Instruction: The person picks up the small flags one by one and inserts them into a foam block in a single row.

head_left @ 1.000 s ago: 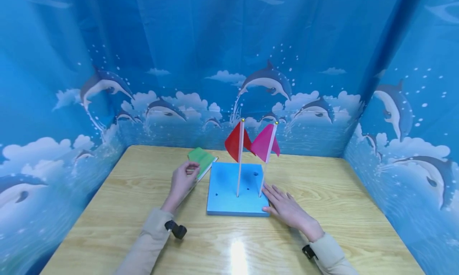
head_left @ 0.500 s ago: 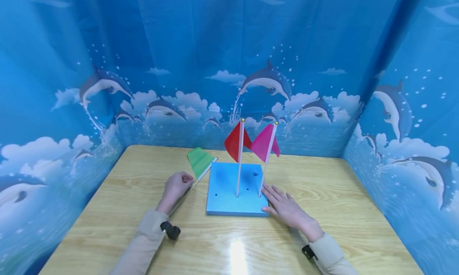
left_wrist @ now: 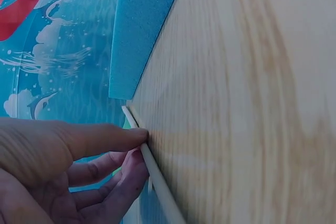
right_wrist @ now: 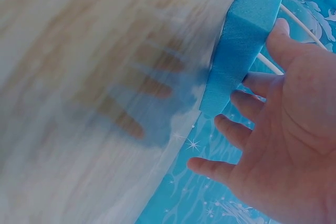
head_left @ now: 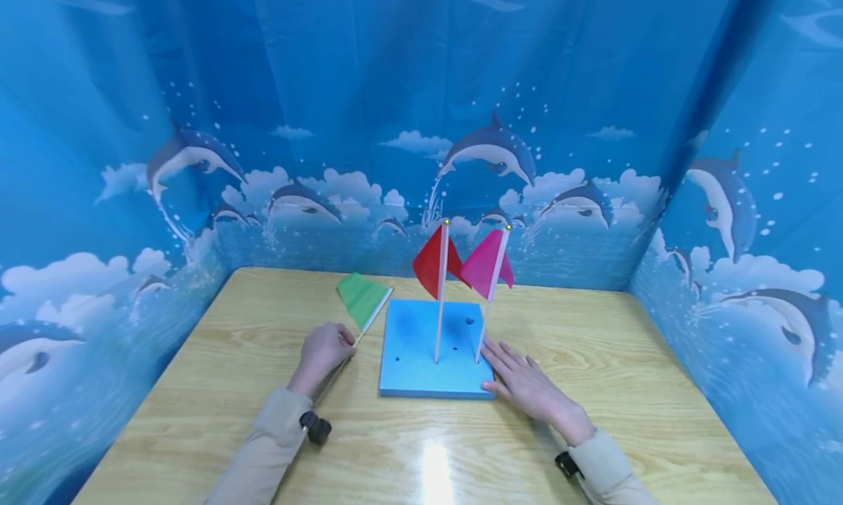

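Observation:
A green flag (head_left: pixel 362 300) lies left of the blue foam block, its stick slanting toward the person. My left hand (head_left: pixel 326 353) pinches that stick just below the cloth; in the left wrist view, thumb and fingertips meet on the pale stick (left_wrist: pixel 160 184). My right hand (head_left: pixel 527 388) rests against the right edge of the blue foam block (head_left: pixel 408 377), fingers extended, the thumb over its front corner. Upright in the block stand a red flag (head_left: pixel 431 262) and, leaning slightly right, a pink flag (head_left: pixel 486 262). Several small holes show in the block's top.
The wooden table (head_left: pixel 593 344) carries the block and the green flag. A blue curtain (head_left: pixel 375 110) printed with dolphins encloses its back and both sides. Both wrists wear small black cameras, the left camera (head_left: pixel 316 427) hanging above the table.
My left hand has drawn back from the green cloth to the stick and pinches it. The green flag has shifted slightly left. My right hand keeps its place on the block.

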